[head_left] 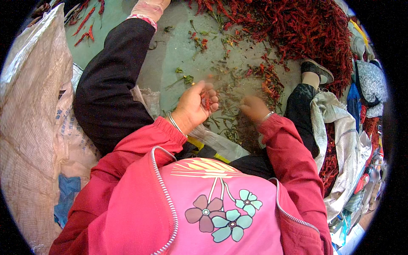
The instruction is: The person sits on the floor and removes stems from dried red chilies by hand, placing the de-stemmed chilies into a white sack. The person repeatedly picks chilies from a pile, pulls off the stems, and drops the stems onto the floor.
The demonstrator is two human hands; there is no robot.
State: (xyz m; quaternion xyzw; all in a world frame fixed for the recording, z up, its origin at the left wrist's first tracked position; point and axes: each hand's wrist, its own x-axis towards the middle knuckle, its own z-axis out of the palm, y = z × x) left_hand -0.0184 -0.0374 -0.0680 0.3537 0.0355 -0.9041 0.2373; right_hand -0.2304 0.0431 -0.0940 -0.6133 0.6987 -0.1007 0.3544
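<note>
My left hand (pixel 196 103), with a metal bangle at the wrist, is curled palm up around red dried chili peppers (pixel 206 100). To its right, my right hand (pixel 255 108) is blurred and held low over the floor, its fingers bent; whether it holds anything cannot be told. Beneath and between the hands lie loose green-brown stems (pixel 232 132) and bits of chili. A strip of broken red and orange chilies (pixel 269 84) lies just beyond my right hand.
A large heap of dried red chilies (pixel 306 28) fills the far right, touching a shoe (pixel 315 70). A big woven sack (pixel 35 127) stands at the left. An open white sack (pixel 344 143) with chilies inside is at the right. Several chilies (pixel 85 24) lie at the far left.
</note>
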